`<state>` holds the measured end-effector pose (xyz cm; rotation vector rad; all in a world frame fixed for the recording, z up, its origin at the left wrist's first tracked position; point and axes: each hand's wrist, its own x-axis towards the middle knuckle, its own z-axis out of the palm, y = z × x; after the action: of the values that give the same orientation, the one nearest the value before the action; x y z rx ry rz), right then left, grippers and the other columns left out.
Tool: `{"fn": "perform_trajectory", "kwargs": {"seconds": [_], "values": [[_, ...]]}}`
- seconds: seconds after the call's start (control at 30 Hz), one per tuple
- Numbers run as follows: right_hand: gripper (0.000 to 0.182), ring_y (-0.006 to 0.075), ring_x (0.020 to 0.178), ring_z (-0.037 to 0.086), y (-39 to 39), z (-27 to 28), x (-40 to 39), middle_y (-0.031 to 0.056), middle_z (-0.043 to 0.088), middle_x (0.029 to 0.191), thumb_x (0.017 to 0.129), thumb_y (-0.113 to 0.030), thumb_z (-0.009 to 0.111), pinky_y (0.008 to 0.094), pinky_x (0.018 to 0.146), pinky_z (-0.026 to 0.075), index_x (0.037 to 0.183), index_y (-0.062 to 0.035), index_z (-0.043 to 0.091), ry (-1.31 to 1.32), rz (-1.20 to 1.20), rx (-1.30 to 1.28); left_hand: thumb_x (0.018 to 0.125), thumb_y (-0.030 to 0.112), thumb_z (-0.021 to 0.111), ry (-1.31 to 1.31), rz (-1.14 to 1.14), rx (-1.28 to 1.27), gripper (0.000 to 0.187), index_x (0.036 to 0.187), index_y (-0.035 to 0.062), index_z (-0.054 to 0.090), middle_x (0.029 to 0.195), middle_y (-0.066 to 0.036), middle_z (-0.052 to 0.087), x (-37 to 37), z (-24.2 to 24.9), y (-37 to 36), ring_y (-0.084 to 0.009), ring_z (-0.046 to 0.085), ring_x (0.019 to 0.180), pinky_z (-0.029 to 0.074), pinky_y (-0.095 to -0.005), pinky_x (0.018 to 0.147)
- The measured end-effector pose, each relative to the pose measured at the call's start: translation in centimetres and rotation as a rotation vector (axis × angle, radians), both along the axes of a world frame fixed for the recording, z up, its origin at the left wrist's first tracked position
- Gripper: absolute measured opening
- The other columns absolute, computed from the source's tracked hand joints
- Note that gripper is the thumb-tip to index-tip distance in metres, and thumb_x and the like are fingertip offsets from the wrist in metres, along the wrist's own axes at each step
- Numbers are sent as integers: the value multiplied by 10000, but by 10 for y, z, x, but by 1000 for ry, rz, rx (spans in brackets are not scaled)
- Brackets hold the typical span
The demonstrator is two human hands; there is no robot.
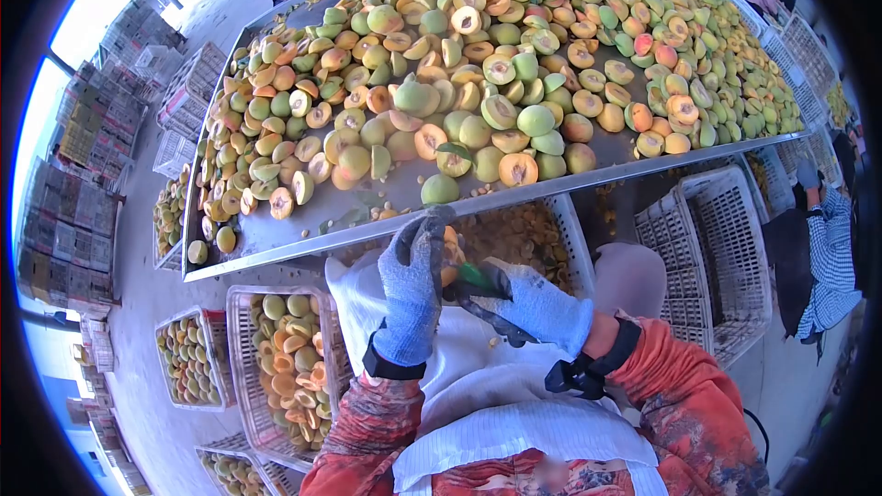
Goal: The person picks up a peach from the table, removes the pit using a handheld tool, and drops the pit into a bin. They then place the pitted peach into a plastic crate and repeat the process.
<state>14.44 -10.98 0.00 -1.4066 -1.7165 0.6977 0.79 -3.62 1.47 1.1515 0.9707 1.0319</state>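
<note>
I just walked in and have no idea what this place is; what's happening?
Someone in work gloves stands at a metal table heaped with fruit, many pieces cut in half. Their left hand seems to hold a small orange piece, partly hidden, just past the table's near edge. The right hand grips a green tool close against it. A crate of halves stands nearby.

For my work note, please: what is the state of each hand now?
Left hand: closed, holding a fruit, partly hidden.
Right hand: closed, holding a green tool.
</note>
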Motion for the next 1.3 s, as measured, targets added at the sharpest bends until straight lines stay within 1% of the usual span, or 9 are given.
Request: {"fn": "perform_trajectory", "kwargs": {"seconds": [0.07,0.23,0.53,0.8,0.87,1.0,1.07,1.2,1.3], "values": [[339,153,414,510,1,26,9,61,529,563,840,-381,607,309,384,400,944,-66,539,866,151,-884,895,158,531,114,39,262,275,1084,-37,570,828,-62,607,-1,-2,0,-109,550,668,454,-223,615],[464,99,409,461,4,32,12,-5,477,549,821,-517,575,244,364,357,979,-81,555,918,322,-1056,914,217,483,32,-28,-13,329,1098,-39,573,968,-110,623,-2,4,1,-160,608,777,492,-253,691],[428,87,386,411,-4,32,3,-13,483,569,869,-473,528,219,359,307,1031,-80,578,861,171,-867,893,238,496,-277,-299,-254,346,1053,-62,565,882,-151,632,-6,-16,22,-206,628,727,529,-305,655],[505,85,343,381,-21,-2,6,-7,457,498,900,-477,460,214,337,295,1042,-1,551,1592,356,-831,885,322,497,-26,-230,-6,375,1077,4,549,921,-143,626,16,-24,34,-235,642,758,536,-320,671],[497,91,328,378,-23,3,15,5,480,501,909,-469,445,217,328,303,1043,-3,550,1637,442,-723,885,402,468,-434,-16,-645,425,1090,36,531,872,-154,618,-2,-10,30,-239,616,649,518,-313,515],[465,157,413,499,-22,-18,59,58,540,543,869,-435,532,258,410,391,1009,8,546,1204,149,-650,894,410,447,-31,196,-210,460,1097,6,532,686,-139,595,-116,-16,40,-261,558,396,411,-278,314],[414,271,512,583,-26,-94,69,132,593,607,827,-393,591,353,501,462,1015,-26,554,-163,-161,-140,862,285,552,414,371,26,364,1037,-32,597,836,-124,642,-231,-64,44,-193,628,708,503,-268,628],[375,337,663,620,-32,-73,61,185,618,715,785,-394,618,446,583,470,945,-64,541,-494,-242,-497,755,149,686,1352,225,369,415,1132,21,571,1029,-112,639,-263,-58,30,-172,606,919,466,-277,809],[334,310,637,618,-25,-49,46,151,616,720,782,-351,626,421,551,466,952,-78,535,-404,-282,-366,753,177,683,848,197,181,451,1159,34,552,1066,-138,625,-168,-54,72,-227,609,965,467,-317,829]]}}
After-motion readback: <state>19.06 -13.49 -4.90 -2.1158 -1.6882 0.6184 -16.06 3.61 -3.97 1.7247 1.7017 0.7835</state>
